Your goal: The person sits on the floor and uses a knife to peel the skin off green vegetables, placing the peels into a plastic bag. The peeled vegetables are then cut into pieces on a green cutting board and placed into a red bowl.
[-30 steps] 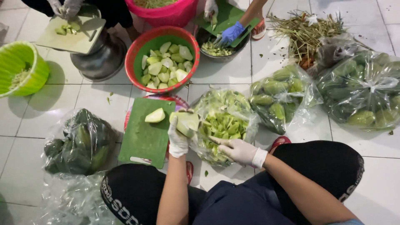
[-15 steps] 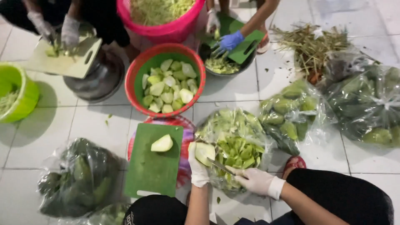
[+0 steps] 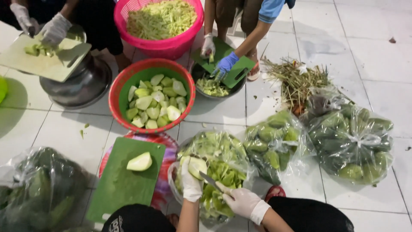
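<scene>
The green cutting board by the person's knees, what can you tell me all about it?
The green cutting board is a flat rectangle that looks like plastic. It lies tilted on a round striped tray on the white tiled floor. One pale peeled fruit half rests on it. No hand touches it; the left hand works beside it.

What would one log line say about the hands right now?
left hand: holds peeled mango | right hand: holds knife | below: bag of peels | cutting board: one mango half
</scene>
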